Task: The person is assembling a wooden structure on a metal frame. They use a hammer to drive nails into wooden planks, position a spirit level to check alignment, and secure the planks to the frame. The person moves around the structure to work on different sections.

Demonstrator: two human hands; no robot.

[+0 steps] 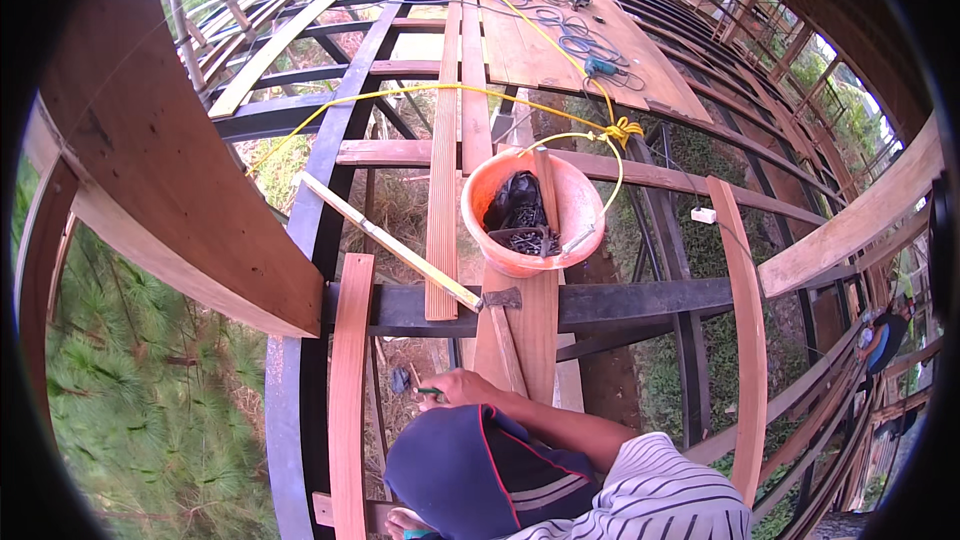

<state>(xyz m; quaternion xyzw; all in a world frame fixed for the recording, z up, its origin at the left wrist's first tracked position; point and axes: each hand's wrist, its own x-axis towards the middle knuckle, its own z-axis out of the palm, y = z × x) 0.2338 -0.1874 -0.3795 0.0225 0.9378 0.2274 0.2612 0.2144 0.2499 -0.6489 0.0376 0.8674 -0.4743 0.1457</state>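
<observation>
Neither of my hands is in view. A person in a dark blue cap (470, 470) and a striped shirt (650, 500) crouches just below me. One of that person's hands (455, 387) rests by a wooden plank (535, 330) and pinches a small green object. A hammer (500, 298) lies on that plank just above the hand. Further up the plank stands an orange bucket (575, 205) with dark nails and black pieces inside.
Black steel beams (640, 300) and loose planks span open gaps above the ground and grass (150, 420). A thin slat (390, 240) lies diagonally. Yellow rope (600, 120) runs to a plank deck (530, 50) with power tools and cables. Another person (882, 340) is lower right.
</observation>
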